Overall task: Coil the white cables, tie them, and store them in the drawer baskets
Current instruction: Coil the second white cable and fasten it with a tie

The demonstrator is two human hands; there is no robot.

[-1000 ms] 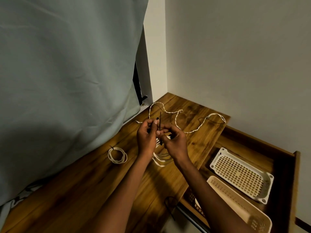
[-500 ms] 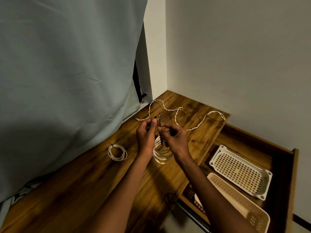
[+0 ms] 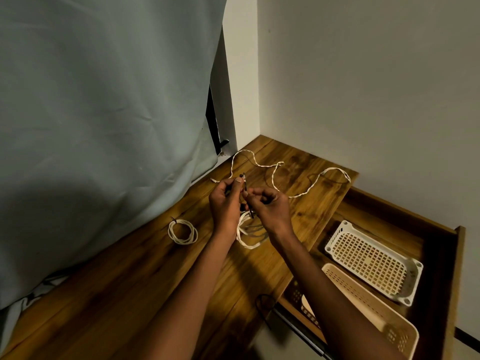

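White cables lay at three stages across the wooden desktop (image 3: 135, 289). Furthest left, a small coiled cable (image 3: 182, 232) rested flat, already bound by a dark tie but not yet stored. In the middle, a second coil (image 3: 245, 233) hung beneath the hands, which were raised close together above the desk. The left hand (image 3: 225, 203) had its fingers curled round the bundle's top and pinched a thin black cable tie (image 3: 245, 189); the right hand (image 3: 270, 207) pinched the same tie lower down, so the tying looked to be in progress. Behind them, a loose twisted cable (image 3: 275, 172) snaked over the far end of the desk, uncoiled. On the right, the open drawer (image 3: 441, 240) held a white basket (image 3: 374, 261) and, nearer, a beige basket (image 3: 363, 302); no cable showed in either. A pale curtain (image 3: 104, 113) hung along the left, with plain white walls (image 3: 363, 87) meeting at the corner.
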